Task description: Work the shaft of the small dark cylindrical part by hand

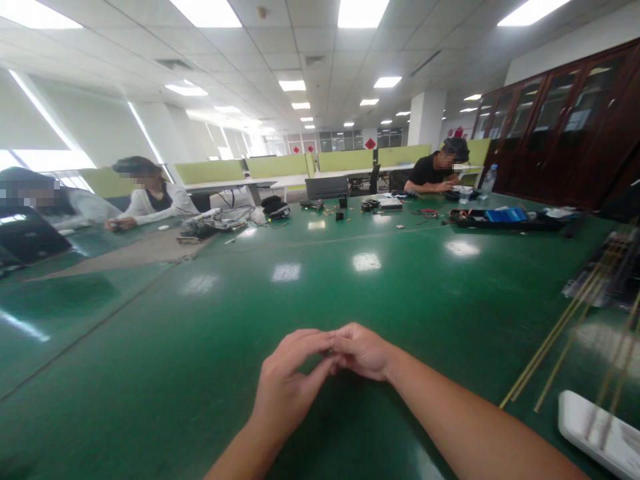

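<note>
Over the near part of the green table (210, 373), my left hand (293, 370) and my right hand (364, 352) meet at the fingertips. The left thumb and fingers curve round and close in a pinch against the right hand. My right fingers are bent inward and pressed together, with the thumb along the top. Anything between the fingers is hidden or too small to make out.
Thin yellowish rods (555, 333) lie at the right, beside a white tray (600, 427). Farther back are a black tray with blue packs (507, 215), small black blocks (370, 205) and a tangle of cables and devices (215, 223). Several people sit around the table.
</note>
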